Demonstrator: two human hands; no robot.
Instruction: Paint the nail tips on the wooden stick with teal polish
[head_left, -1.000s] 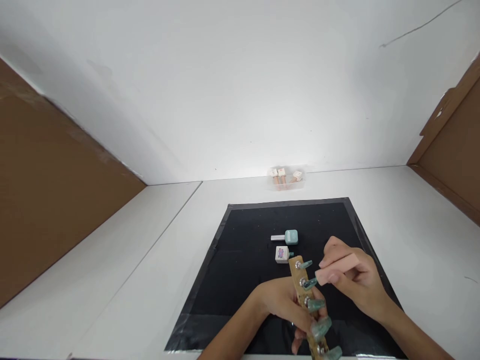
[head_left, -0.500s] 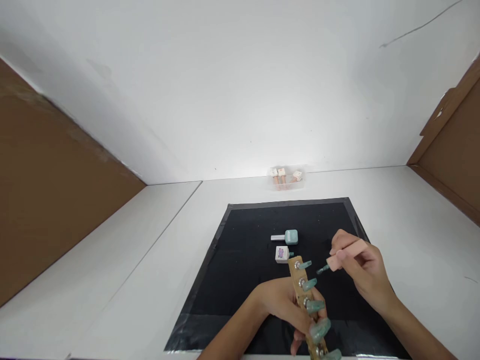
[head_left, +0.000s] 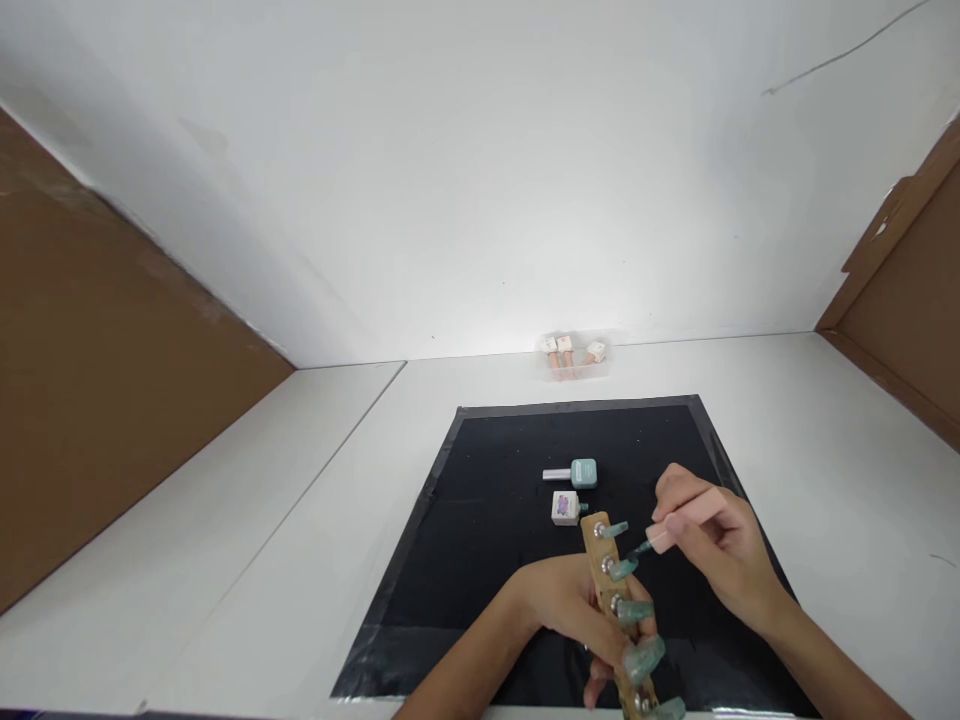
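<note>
My left hand is wrapped round a wooden nail stand. Along the stand, several green false nails jut to the right on silver mounts. Between the fingers of my right hand is a nail polish brush with a pale pink cap as its handle. Its green-coated tip is at the second false nail from the top, seemingly touching it. Just beyond the stand's far end lies a white polish bottle with a purple pattern and a green neck.
A teal polish bottle with a silver cap lies on its side on the black mat. Behind the mat, a clear tray holds white-topped pieces against the white wall. Brown cardboard panels flank the white table.
The brush in my right hand has moved slightly left and down, from beside the stand to the second nail. My left hand and the stand have barely shifted.
</note>
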